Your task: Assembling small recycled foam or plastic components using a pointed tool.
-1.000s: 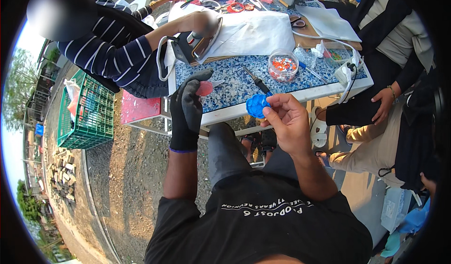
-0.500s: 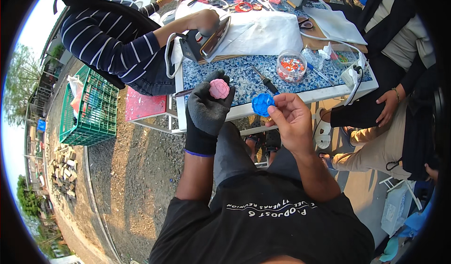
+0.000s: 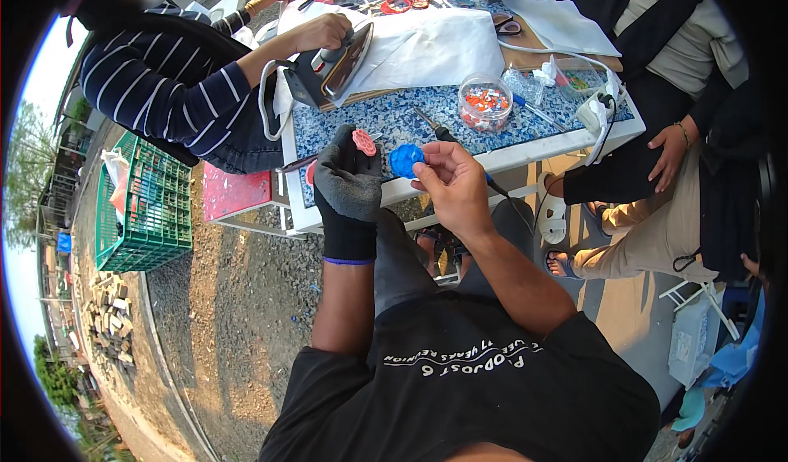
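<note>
My left hand (image 3: 348, 184), in a grey and black work glove, is closed round a pink flower-shaped piece (image 3: 364, 142) held at its fingertips, seen nearly edge-on. Close by on the right, my bare right hand (image 3: 454, 184) pinches a blue flower-shaped piece (image 3: 405, 161) between thumb and fingers. The two pieces are apart, both above the table's near edge. Behind my right hand lies a soldering-iron-like tool (image 3: 434, 124) with a thin metal tip and a dark grip.
On the blue speckled table (image 3: 394, 114) stand a clear tub (image 3: 484, 105) of red and white bits and a blue pen (image 3: 538, 110). A person in a striped sleeve (image 3: 193, 101) grips a clothes iron (image 3: 328, 72) beside white sheets. A green crate (image 3: 148, 203) stands left; another person sits right.
Both my hands have shifted left in the picture, still holding their pieces. The pink piece has turned from face-on toward edge-on. The other person's iron is more in view.
</note>
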Demonstrator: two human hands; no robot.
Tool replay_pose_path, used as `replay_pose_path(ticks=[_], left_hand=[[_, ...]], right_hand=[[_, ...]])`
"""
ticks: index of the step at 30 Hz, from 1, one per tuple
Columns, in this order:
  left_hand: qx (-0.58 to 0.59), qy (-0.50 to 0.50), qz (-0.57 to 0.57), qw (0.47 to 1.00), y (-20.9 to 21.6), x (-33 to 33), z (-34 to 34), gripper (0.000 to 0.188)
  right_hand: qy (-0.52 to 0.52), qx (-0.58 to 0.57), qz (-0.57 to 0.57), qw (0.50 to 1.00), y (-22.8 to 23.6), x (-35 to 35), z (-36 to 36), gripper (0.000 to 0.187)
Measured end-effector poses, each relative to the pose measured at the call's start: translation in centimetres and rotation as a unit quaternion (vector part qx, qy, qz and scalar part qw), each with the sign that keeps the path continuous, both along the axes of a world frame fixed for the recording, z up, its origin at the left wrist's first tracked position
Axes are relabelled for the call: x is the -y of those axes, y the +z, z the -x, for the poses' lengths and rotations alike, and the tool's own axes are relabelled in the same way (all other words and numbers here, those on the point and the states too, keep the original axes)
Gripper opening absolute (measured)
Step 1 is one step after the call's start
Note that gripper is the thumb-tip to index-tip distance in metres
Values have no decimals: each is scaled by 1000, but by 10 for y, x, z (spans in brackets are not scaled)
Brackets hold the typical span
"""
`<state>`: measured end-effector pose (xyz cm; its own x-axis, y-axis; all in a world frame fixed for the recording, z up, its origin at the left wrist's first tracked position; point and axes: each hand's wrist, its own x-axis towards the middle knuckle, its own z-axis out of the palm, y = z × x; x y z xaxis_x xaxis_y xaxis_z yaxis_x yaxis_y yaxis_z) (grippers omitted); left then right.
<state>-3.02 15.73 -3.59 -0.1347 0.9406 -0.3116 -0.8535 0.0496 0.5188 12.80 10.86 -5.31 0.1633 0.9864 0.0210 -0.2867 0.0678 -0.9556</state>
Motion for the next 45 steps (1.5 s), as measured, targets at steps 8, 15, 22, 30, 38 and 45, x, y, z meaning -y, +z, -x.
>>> replay_pose_path(ticks=[8,15,22,30,38,45], left_hand=[[-205,55,-104,972,-11,5,-2,38],[-300,34,-107,947,-8,9,0,44],[-379,36,-139,914,19,27,-9,47],[-584,-73,-265,764,72,55,-15,27],[-562,-131,-239,781,76,66,-28,26],[-585,-108,-263,760,69,68,-30,25]], right_hand=[[8,-23,-7,1000,12,2,-10,30],[16,-48,-27,998,28,5,-17,25],[26,-62,-48,997,46,14,-25,21],[35,-74,-51,995,68,20,-31,36],[37,2,-75,997,66,29,-33,37],[62,41,-77,994,66,31,-38,25]])
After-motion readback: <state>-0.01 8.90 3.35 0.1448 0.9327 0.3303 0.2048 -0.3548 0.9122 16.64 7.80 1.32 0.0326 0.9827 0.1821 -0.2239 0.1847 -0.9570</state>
